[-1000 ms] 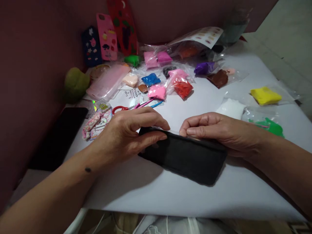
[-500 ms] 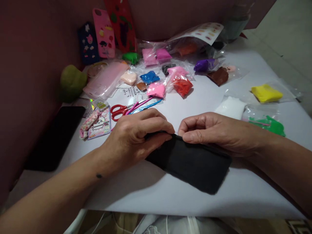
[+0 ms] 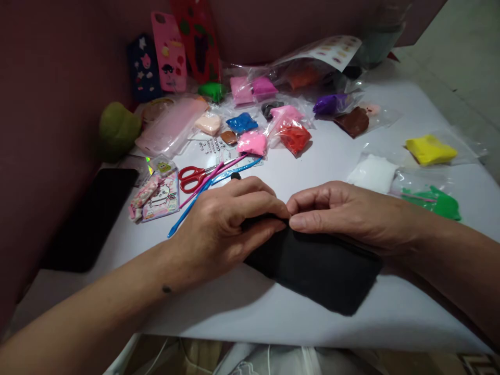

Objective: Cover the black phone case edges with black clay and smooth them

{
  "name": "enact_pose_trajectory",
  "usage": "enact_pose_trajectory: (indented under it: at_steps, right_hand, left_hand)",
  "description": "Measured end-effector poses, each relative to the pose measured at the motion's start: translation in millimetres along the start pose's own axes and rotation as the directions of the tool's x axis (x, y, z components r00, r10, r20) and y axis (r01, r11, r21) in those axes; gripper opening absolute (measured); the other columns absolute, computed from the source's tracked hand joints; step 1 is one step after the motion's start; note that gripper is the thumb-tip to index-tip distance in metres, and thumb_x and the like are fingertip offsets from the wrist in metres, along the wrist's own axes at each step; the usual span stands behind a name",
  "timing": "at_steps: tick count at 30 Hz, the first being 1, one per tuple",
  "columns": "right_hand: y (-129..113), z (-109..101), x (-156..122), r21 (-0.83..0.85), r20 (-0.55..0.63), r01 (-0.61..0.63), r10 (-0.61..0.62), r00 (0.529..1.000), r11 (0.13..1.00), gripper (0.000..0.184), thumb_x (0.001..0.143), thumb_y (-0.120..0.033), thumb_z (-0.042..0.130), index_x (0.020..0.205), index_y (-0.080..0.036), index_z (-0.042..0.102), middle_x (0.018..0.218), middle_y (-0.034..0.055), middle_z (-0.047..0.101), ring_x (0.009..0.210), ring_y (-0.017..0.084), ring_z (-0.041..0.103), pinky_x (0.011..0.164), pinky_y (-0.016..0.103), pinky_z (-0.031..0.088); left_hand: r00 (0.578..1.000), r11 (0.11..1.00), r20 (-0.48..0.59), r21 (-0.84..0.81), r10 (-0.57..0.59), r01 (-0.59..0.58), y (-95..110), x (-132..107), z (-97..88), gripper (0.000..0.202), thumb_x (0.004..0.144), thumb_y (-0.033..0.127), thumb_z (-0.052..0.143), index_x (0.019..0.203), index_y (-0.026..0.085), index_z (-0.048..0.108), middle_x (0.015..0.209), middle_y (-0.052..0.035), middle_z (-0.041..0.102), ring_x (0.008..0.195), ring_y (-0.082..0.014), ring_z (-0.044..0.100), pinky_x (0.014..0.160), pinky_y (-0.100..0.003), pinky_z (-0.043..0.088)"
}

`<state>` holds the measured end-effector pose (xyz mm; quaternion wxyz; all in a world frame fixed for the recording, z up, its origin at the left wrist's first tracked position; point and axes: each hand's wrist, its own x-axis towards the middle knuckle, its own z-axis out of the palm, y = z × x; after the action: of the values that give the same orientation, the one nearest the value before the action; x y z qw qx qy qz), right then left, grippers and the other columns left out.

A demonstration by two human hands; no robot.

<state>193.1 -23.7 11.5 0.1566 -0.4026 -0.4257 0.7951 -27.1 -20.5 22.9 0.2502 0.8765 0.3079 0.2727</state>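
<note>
A matte black phone case (image 3: 316, 271) is held tilted just above or on the white table, its lower edge slightly ragged. My left hand (image 3: 234, 221) grips its left part, thumb and fingers pinched at the upper edge; that end is hidden under the hand. Fingertips of my right hand (image 3: 339, 216) pinch the same upper edge, almost touching the left fingertips. Behind my left knuckles a small black lump (image 3: 235, 176) shows. Beside the left hand lie a blue modelling tool (image 3: 187, 211), a pink tool (image 3: 201, 183) and red-handled scissors (image 3: 191, 178).
Several bagged clay pieces, such as a red one (image 3: 296, 139), a yellow one (image 3: 430, 150) and a green one (image 3: 439, 203), cover the back and right. A dark phone (image 3: 91, 219) lies at left. Decorated cases (image 3: 171, 52) lean on the wall near a green fruit (image 3: 119, 130).
Both hands and the black case have shifted slightly right, and my fingertips are closer together. The blue tool's near end and the black lump now show beside my left hand.
</note>
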Motion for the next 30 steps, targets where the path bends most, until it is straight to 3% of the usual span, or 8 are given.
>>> enact_pose_trajectory:
  at_steps: [5, 14, 23, 30]
  right_hand:
    - [1.0, -1.9, -1.1, 0.006, -0.002, -0.033, 0.033, 0.999, 0.999, 0.011, 0.081, -0.027, 0.074, 0.085, -0.019, 0.07, 0.074, -0.0024, 0.057, 0.06, 0.006, 0.049, 0.052, 0.015, 0.035]
    - [-0.5, -6.6, -2.4, 0.024, 0.016, -0.087, 0.086, 0.996, 0.996, 0.023, 0.081, -0.04, 0.076, 0.09, -0.019, 0.069, 0.076, -0.001, 0.059, 0.058, 0.007, 0.05, 0.052, 0.017, 0.036]
    - [-2.2, -5.8, -3.5, 0.046, 0.008, -0.086, 0.086, 0.996, 0.995, 0.028, 0.078, -0.042, 0.078, 0.089, -0.018, 0.068, 0.076, 0.0008, 0.059, 0.057, 0.007, 0.049, 0.05, 0.017, 0.035]
    - [-0.8, -8.3, -1.9, 0.121, 0.013, -0.057, 0.055, 0.998, 0.991, 0.031, 0.076, -0.04, 0.081, 0.087, -0.016, 0.064, 0.074, 0.0004, 0.059, 0.058, 0.007, 0.052, 0.053, 0.016, 0.039]
  left_hand:
    - [0.998, 0.994, -0.016, -0.092, -0.057, 0.055, -1.2, -1.7, -4.0, 0.004, 0.086, 0.012, 0.068, 0.09, 0.012, 0.07, 0.088, -0.0053, 0.07, 0.083, -0.0137, 0.068, 0.073, -0.023, 0.052]
    - [0.998, 0.994, -0.024, -0.091, -0.063, 0.061, 1.0, -2.7, -5.2, 0.005, 0.087, 0.012, 0.066, 0.091, 0.013, 0.068, 0.089, -0.0045, 0.071, 0.084, -0.0134, 0.068, 0.073, -0.023, 0.052]
    - [0.997, 0.993, -0.034, -0.09, -0.076, 0.073, 2.3, -2.8, -9.5, 0.006, 0.086, 0.015, 0.069, 0.091, 0.018, 0.067, 0.089, -0.0029, 0.072, 0.085, -0.0147, 0.068, 0.076, -0.025, 0.053]
    - [0.977, 0.974, -0.09, -0.135, -0.194, 0.181, -0.4, -2.9, -11.5, 0.005, 0.086, 0.017, 0.069, 0.091, 0.017, 0.07, 0.088, -0.0032, 0.071, 0.081, -0.0145, 0.066, 0.073, -0.025, 0.052]
